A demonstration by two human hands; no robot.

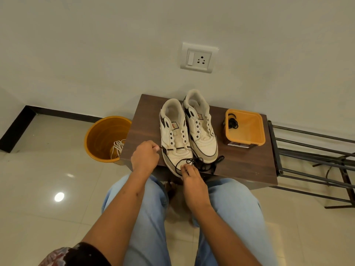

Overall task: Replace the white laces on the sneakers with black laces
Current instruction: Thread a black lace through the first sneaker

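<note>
Two white sneakers stand side by side on a dark wooden table [245, 166], toes toward me. The left sneaker [175, 135] has a black lace [199, 163] running through its lowest eyelets; the rest of the lace lies bunched by the toes. My left hand [145, 156] pinches one end of that lace at the shoe's left side. My right hand [190, 179] pinches the other strand at the toe. The right sneaker [200, 127] has no lace. A second black lace [232, 122] lies coiled in a yellow square container [247, 129]. White laces [117, 147] lie in a yellow bucket [103, 137].
The bucket stands on the tiled floor left of the table. A metal rack [315, 160] adjoins the table's right side. A wall socket [197, 58] is above the shoes. My knees in light jeans sit below the table's near edge.
</note>
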